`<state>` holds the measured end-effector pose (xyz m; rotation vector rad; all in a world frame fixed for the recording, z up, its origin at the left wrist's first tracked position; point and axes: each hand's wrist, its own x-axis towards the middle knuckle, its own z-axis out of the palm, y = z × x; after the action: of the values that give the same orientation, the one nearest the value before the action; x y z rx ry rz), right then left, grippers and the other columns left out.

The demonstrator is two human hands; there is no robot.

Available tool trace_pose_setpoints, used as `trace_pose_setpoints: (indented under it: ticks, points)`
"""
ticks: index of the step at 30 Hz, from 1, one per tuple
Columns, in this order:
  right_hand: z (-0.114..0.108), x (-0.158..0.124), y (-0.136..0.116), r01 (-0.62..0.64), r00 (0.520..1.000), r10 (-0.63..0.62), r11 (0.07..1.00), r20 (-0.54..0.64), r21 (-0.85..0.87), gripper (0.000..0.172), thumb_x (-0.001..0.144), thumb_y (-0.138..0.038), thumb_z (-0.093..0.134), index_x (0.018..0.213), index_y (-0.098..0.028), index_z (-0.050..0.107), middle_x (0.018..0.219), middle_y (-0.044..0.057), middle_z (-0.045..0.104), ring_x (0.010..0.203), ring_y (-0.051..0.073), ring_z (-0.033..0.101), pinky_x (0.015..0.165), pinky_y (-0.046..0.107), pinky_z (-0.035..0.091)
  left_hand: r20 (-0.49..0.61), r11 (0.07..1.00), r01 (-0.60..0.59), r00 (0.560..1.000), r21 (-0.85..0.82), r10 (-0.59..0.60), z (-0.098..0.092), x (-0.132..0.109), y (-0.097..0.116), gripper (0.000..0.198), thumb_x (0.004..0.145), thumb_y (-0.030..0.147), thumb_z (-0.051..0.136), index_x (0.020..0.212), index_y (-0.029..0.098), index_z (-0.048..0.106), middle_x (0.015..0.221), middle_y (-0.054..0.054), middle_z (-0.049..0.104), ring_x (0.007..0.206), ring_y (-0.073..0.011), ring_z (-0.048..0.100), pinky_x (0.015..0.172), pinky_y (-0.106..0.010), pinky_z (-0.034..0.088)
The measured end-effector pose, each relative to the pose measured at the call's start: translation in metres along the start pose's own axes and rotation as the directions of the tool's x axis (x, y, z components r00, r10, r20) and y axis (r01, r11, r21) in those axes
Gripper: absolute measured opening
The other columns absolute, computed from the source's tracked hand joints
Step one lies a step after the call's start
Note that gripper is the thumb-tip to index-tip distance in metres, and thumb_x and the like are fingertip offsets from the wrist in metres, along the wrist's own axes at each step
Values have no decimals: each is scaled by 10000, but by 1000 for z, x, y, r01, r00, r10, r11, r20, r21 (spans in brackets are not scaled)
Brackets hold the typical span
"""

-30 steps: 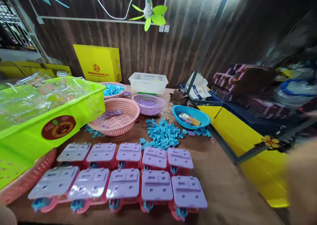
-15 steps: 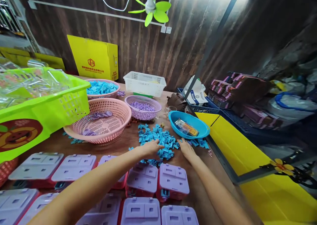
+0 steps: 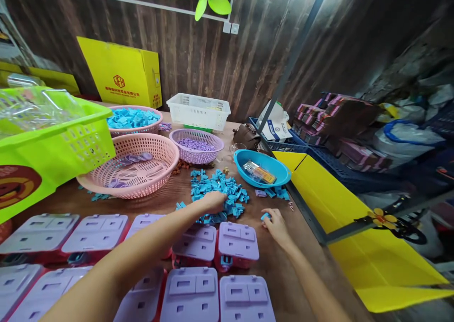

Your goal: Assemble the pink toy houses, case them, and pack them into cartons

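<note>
My left hand [image 3: 213, 201] reaches over the wooden table and rests, fingers curled, on the near edge of a heap of small blue plastic pieces [image 3: 216, 187]. To the right, my right hand [image 3: 275, 222] pinches one small blue piece [image 3: 265, 216] just above the table. Purple-lidded red boxes [image 3: 235, 240] lie in rows right below both hands. What the left fingers hold is hidden under them.
A pink basket [image 3: 136, 168], a purple basket [image 3: 196, 144], a basket of blue pieces [image 3: 133, 118], a white crate [image 3: 198, 111] and a blue bowl [image 3: 261, 168] stand behind the heap. A green crate [image 3: 53, 142] sits left. Yellow boards [image 3: 354, 227] flank the table's right edge.
Both arms came into view and reached to the blue heap. Since half a second ago my right hand has drawn back toward me with a blue piece; the view shifted slightly downward.
</note>
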<state>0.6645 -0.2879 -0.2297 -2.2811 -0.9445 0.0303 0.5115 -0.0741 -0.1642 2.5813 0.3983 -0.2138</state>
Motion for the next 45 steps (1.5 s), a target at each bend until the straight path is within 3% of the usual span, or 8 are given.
trace_pose_setpoints:
  ticks: [6, 11, 17, 22, 28, 34, 40, 45]
  points:
    - [1, -36, 3, 56, 991, -34, 984, -132, 168, 179, 753, -342, 445, 687, -207, 543, 945, 109, 544, 902, 240, 585, 837, 414, 472, 27, 884, 153, 987, -442, -157, -17, -10, -6, 274, 771, 103, 454, 1016, 159, 562, 659, 14, 498, 479, -118, 548, 453, -209, 430]
    - [7, -47, 2, 53, 994, -23, 958, -108, 282, 150, 735, -284, 432, 833, -212, 521, 1000, 89, 537, 947, 215, 622, 786, 361, 503, 93, 648, 194, 978, -737, -187, -24, -27, -11, 177, 800, 129, 432, 943, 172, 526, 621, 56, 422, 390, -59, 484, 344, -141, 310]
    - [-9, -32, -5, -32, 998, 44, 956, -35, 291, 100, 596, -261, 571, 663, -204, 617, 856, 87, 636, 860, 256, 630, 831, 422, 468, 107, 406, 199, 965, -892, -239, -28, -36, -10, 40, 819, 152, 464, 830, 170, 498, 615, 79, 366, 358, -3, 319, 376, -116, 360]
    - [-33, -30, -36, -41, 999, 51, 943, -20, 330, 207, 637, -389, 605, 664, -200, 686, 784, 84, 678, 762, 237, 621, 767, 405, 485, 100, 321, 188, 957, -928, -271, -34, -55, -9, 53, 823, 199, 492, 815, 147, 499, 630, 60, 391, 364, 4, 329, 314, -105, 211]
    - [-32, -40, -87, 7, 994, -54, 903, 99, 429, 433, 663, -556, 585, 778, -160, 718, 765, 84, 707, 716, 212, 635, 655, 322, 509, 55, 439, 182, 957, -880, -285, -32, -74, -7, 79, 790, 224, 544, 786, 144, 538, 608, 62, 418, 363, -5, 307, 360, -136, 307]
    - [-33, -46, -113, 94, 984, -142, 927, 108, 363, 240, 681, -393, 567, 657, -180, 676, 674, 42, 659, 655, 181, 587, 608, 276, 441, -36, 753, 208, 955, -624, -294, -24, -55, 5, 100, 823, 202, 523, 794, 142, 597, 532, 51, 422, 465, -71, 443, 467, -180, 396]
    - [-34, -54, -121, 182, 980, -196, 961, 46, 208, 182, 734, -290, 497, 629, -194, 611, 666, 34, 595, 668, 171, 545, 635, 268, 393, -66, 945, 244, 962, -218, -264, -10, -19, 15, 200, 822, 253, 603, 977, 128, 591, 1044, -66, 589, 969, -193, 562, 837, -393, 472]
    - [-29, -53, -113, 185, 978, -196, 973, 70, 137, 190, 787, -270, 462, 660, -192, 581, 661, 25, 577, 628, 153, 524, 597, 252, 377, -8, 972, 234, 972, -23, -235, -2, 1, 16, 251, 846, 278, 575, 1052, 134, 577, 1135, -84, 566, 1052, -217, 540, 903, -440, 445]
